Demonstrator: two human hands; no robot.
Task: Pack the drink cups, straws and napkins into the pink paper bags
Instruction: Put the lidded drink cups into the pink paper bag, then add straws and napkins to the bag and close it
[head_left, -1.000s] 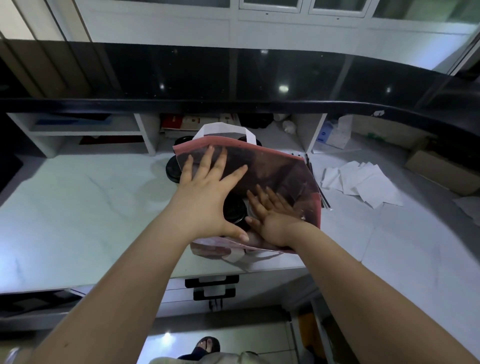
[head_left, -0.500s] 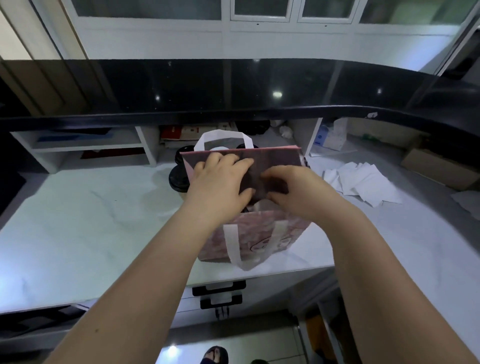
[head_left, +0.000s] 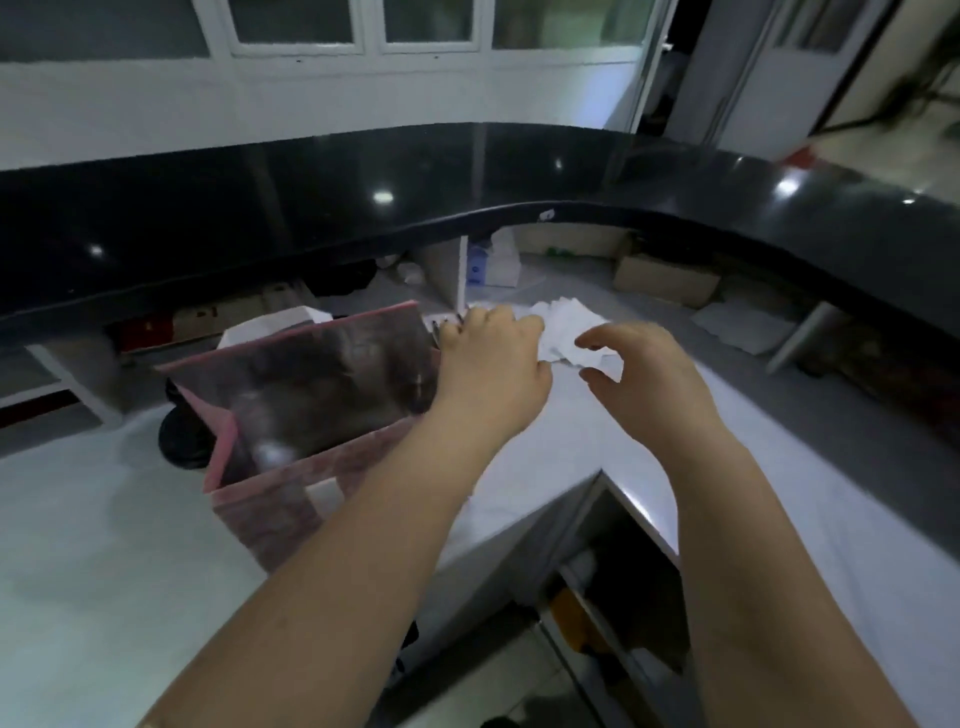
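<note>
Just left of the pink paper bag (head_left: 322, 384), touching its side, is a dark round cup lid (head_left: 179, 441). The bag hides most of it, so the cup below cannot be made out. The bag stands upright and open on the white counter (head_left: 104, 519), near the front edge. Its outside is mottled pink, its folded side panel a brighter pink, and its inside is dark and blurred, so its contents are unclear. One white handle (head_left: 270, 327) rises behind its far rim, and the left forearm crosses its near wall.

At the bag's right rim is the left hand (head_left: 493, 369), back to the camera, fingers bent down and away. Their tips are hidden, so I cannot tell whether it grips anything. Thin dark shapes beside them are too blurred to name.

Right of the bag, beyond that hand, lies a loose pile of white napkins (head_left: 563, 325), partly covered by both hands. The right hand (head_left: 644, 379) hovers over the pile's near edge, fingers curved, thumb and forefinger apart, holding nothing.

Far right of the bag, a cardboard box (head_left: 665, 278) sits under the black ledge (head_left: 311, 208).
</note>
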